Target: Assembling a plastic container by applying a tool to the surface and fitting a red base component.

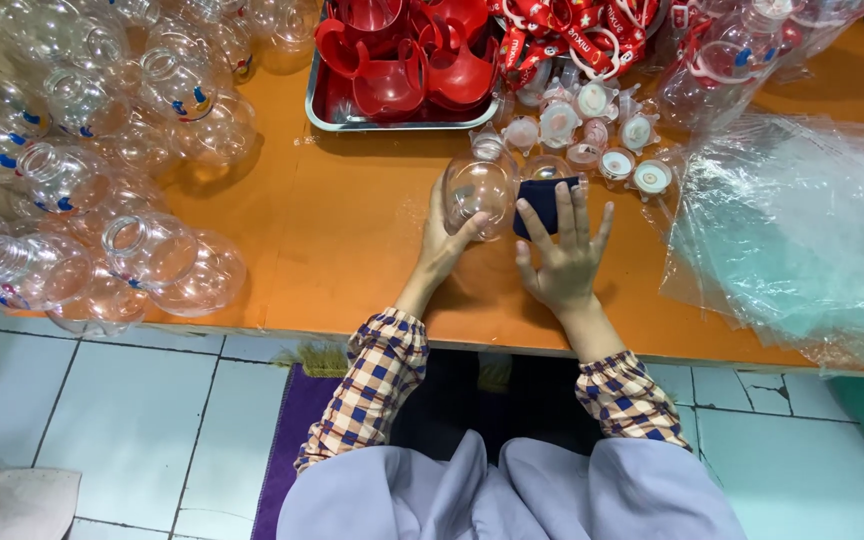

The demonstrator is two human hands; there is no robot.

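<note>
near table edge: left hand (pixel 444 243) grips a clear round plastic bottle (pixel 480 190), lying on its side just above the orange tabletop (pixel 352 240). right hand (pixel 564 255), fingers spread flat, presses a dark blue cloth (pixel 542 200) against the bottle's side; wiping looks in progress, this one not finished. open room is the bare orange patch left of the hands; crinkled clear plastic bags (pixel 802 230) crowd the right. further out, small white-and-clear round caps (pixel 592 135) (loose, unfitted), a metal tray of red plastic handles (pixel 402 60), and a big heap of clear bottles (pixel 102 170) overhanging the left edge.
</note>
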